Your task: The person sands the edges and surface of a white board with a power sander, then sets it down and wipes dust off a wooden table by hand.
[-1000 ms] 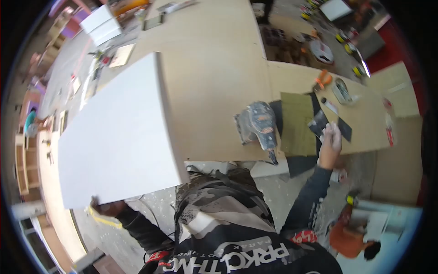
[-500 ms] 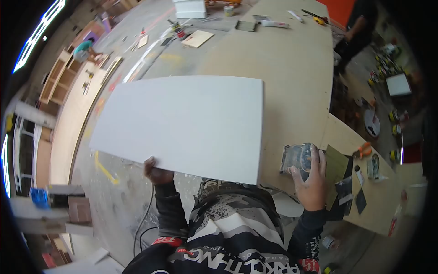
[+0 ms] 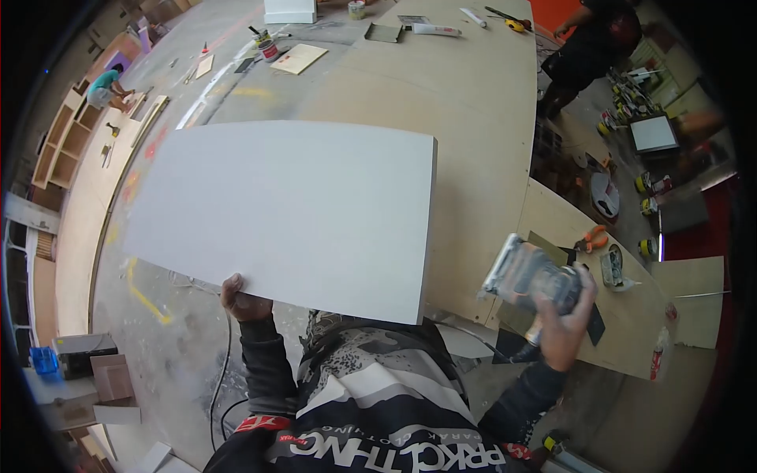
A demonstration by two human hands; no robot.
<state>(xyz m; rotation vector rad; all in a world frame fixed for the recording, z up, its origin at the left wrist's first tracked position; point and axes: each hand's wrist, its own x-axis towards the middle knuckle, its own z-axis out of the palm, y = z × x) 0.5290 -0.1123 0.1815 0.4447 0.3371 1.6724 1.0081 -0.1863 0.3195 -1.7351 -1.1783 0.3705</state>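
Note:
A white board point(image 3: 292, 213) lies in front of me, its right part over the plywood table point(image 3: 482, 142) and its left part out past the table. My left hand point(image 3: 246, 298) is closed on the board's near edge, thumb on top and fingers out of sight beneath. To the right of the board, my right hand point(image 3: 564, 329) is wrapped round a dusty electric sander point(image 3: 533, 276). The sander is raised and tilted, apart from the board and slightly blurred. Dark sandpaper sheets point(image 3: 512, 348) lie partly hidden under it.
Orange-handled pliers point(image 3: 591, 239) and a clear container point(image 3: 612, 266) lie on the table at right. A tube point(image 3: 436, 30) and a metal tray point(image 3: 383, 33) are at its far end. One person point(image 3: 595, 47) stands at upper right; another person point(image 3: 109, 85) bends over work at left.
My right hand has lifted and tilted the sander, moving it slightly right. My left hand keeps its hold on the board. The whole view has shifted, and the person at upper right shows more fully.

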